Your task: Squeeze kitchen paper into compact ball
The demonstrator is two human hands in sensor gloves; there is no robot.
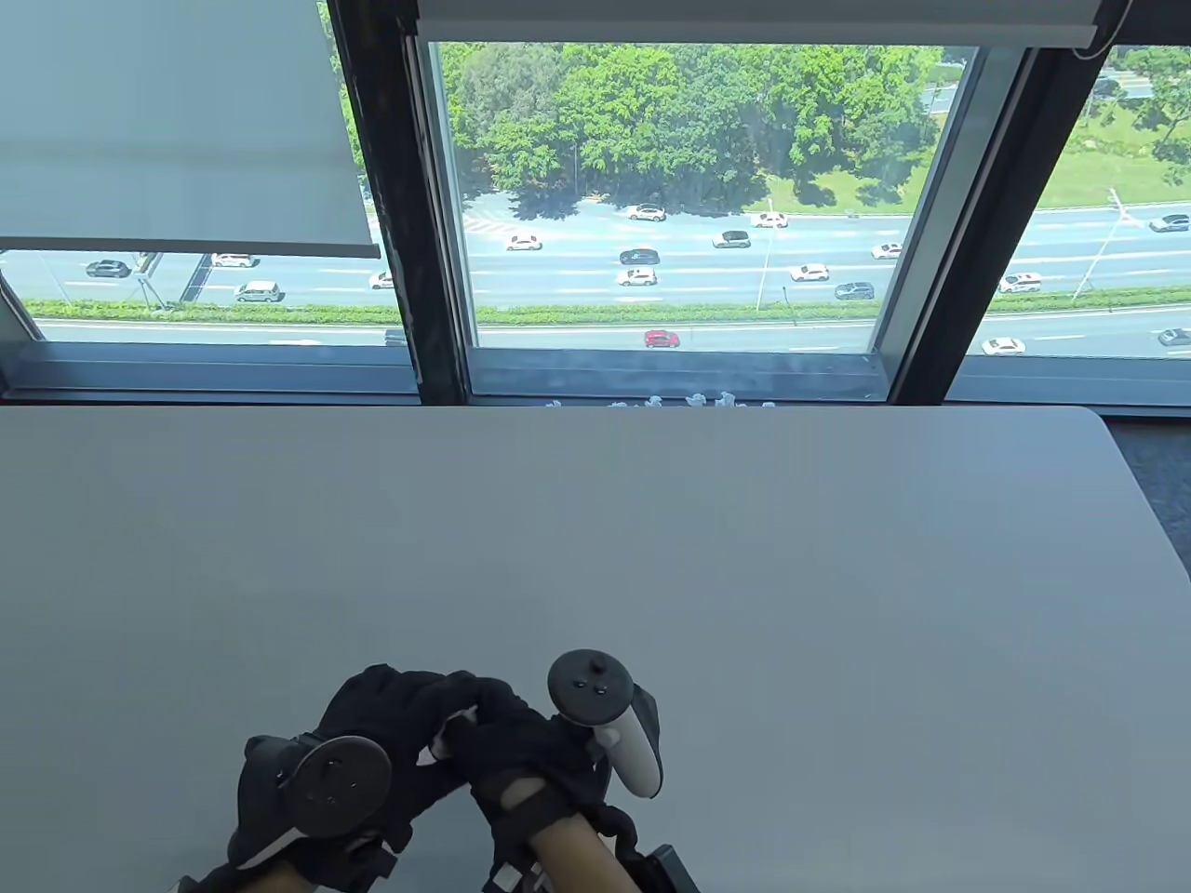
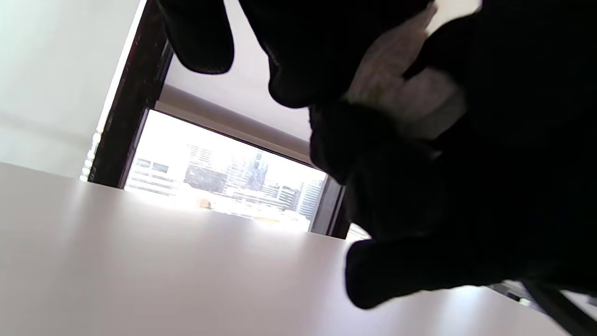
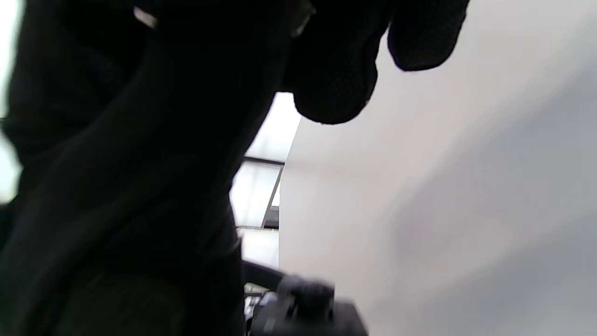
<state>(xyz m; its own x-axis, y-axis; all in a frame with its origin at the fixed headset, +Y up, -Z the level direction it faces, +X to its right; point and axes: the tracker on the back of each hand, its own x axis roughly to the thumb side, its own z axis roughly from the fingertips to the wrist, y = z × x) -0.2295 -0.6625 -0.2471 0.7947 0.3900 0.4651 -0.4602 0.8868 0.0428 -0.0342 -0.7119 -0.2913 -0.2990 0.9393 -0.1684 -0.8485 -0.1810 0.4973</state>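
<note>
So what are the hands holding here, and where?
Both the left hand and right hand clasp a wad of kitchen paper between them; only white slivers show.

Both hands wear black knit sensor gloves. The left hand carries a dark round tracker. The right hand bears another tracker (black ring, white handle).

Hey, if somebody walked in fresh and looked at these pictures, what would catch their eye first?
Probably the two black-gloved hands at the near edge of the table, the left hand and right hand cupped together around a wad of white kitchen paper that peeks out between the fingers. Next, the big window behind the table, looking down on a busy road and green trees.
</note>
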